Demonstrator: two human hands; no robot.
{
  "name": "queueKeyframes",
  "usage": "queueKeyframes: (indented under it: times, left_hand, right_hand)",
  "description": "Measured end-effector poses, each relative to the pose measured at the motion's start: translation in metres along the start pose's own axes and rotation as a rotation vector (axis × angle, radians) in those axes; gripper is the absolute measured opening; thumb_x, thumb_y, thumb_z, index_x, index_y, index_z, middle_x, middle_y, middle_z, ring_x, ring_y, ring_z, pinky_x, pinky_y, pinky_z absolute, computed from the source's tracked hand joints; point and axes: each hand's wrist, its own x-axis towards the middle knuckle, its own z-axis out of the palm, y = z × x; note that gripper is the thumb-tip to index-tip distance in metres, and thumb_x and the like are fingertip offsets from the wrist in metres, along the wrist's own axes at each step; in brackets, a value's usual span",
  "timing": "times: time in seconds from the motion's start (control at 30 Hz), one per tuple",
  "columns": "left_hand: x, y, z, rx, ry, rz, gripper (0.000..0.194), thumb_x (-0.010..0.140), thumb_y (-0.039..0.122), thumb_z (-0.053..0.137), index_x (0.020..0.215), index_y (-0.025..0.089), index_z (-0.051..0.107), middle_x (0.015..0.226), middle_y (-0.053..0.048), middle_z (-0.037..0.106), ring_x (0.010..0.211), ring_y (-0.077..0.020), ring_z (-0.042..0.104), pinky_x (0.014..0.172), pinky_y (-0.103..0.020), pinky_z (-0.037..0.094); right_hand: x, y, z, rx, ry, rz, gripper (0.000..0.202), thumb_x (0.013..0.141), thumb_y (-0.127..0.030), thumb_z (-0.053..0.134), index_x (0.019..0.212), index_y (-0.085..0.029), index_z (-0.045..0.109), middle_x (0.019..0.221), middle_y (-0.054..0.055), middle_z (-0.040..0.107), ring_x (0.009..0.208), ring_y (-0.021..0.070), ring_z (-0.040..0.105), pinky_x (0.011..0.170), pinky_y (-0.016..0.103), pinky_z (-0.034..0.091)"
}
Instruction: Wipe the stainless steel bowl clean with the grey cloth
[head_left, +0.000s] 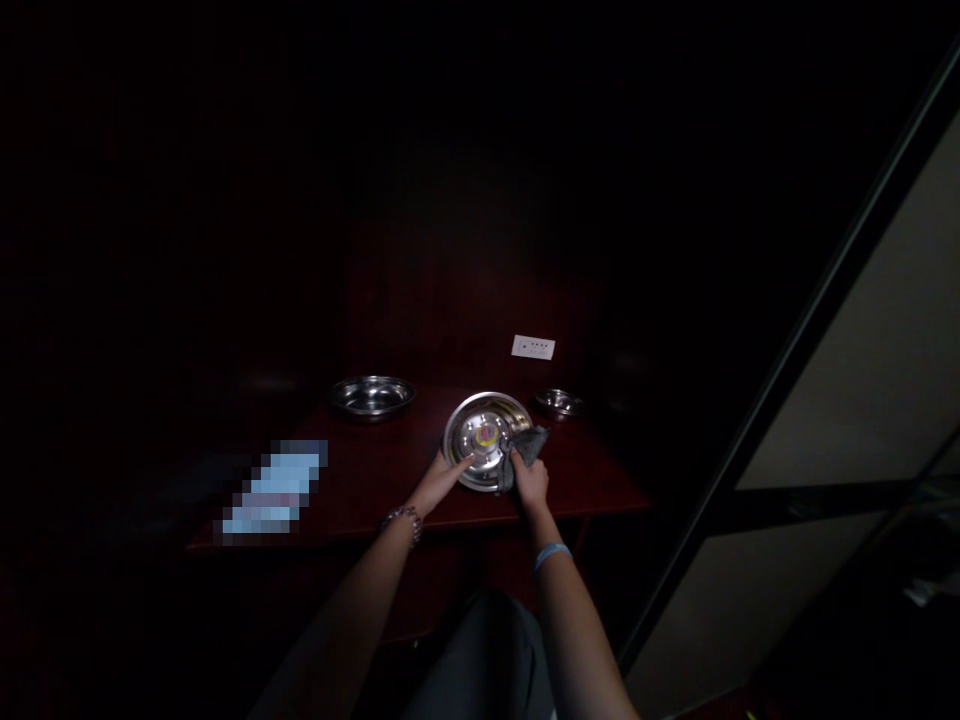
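A shiny metal plate with a raised rim and a yellow-and-red round sticker at its centre is tilted toward me above the table. My left hand grips its lower left edge, thumb on the inner face and fingers hidden behind. My right hand is closed on a dark grey cloth, which lies over the plate's right side. Part of the cloth hangs down across the lower rim.
On the dark red table, a larger metal dish sits at the back left and a smaller metal bowl at the back right. A white socket panel is on the back wall. A blurred-out bright patch lies at the left.
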Motion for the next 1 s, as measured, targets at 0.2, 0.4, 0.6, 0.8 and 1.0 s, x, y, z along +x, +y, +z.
queueKeyframes:
  times: [0.2,0.4,0.6,0.8,1.0]
  left_hand:
    - [0.001,0.001,-0.002,0.006,0.021,-0.033,0.061,0.071,0.028,0.068,0.128,0.01,0.055,0.136,-0.018,0.059,0.13,-0.0279,0.053,0.115,-0.042,0.032]
    - [-0.001,0.004,-0.003,-0.003,0.064,-0.048,0.06,0.07,0.026,0.068,0.126,0.01,0.057,0.131,-0.017,0.064,0.127,-0.0278,0.055,0.112,-0.042,0.035]
    - [0.0,0.001,-0.003,0.027,0.076,-0.068,0.053,0.071,0.025,0.067,0.123,0.012,0.06,0.127,-0.014,0.067,0.124,-0.0277,0.058,0.111,-0.042,0.037]
    - [-0.003,0.007,-0.001,0.03,0.078,-0.065,0.052,0.071,0.024,0.068,0.121,0.012,0.061,0.13,-0.015,0.065,0.125,-0.0273,0.057,0.112,-0.041,0.035]
    - [-0.001,0.004,-0.001,0.035,0.083,-0.067,0.051,0.07,0.024,0.067,0.119,0.012,0.062,0.129,-0.016,0.065,0.123,-0.0276,0.058,0.111,-0.04,0.037]
  right_hand:
    - [-0.001,0.0,0.001,0.092,-0.021,0.01,0.044,0.088,-0.049,0.055,0.096,-0.011,0.077,0.096,0.016,0.076,0.095,0.0268,0.072,0.075,0.025,0.051]
    - [0.002,0.004,0.005,0.134,-0.017,-0.009,0.043,0.087,-0.047,0.054,0.094,-0.011,0.076,0.095,0.016,0.077,0.094,0.0256,0.073,0.071,0.024,0.051]
    - [0.003,0.006,0.007,0.135,-0.019,-0.014,0.043,0.088,-0.046,0.054,0.092,-0.01,0.077,0.093,0.016,0.077,0.091,0.0253,0.073,0.07,0.023,0.051]
    - [-0.002,-0.001,0.002,0.123,-0.01,0.003,0.042,0.086,-0.046,0.056,0.09,-0.009,0.077,0.088,0.016,0.077,0.086,0.0255,0.074,0.07,0.024,0.051]
    - [-0.003,-0.002,0.001,0.125,0.004,-0.007,0.042,0.086,-0.046,0.056,0.088,-0.009,0.077,0.088,0.017,0.076,0.088,0.0264,0.073,0.069,0.025,0.05]
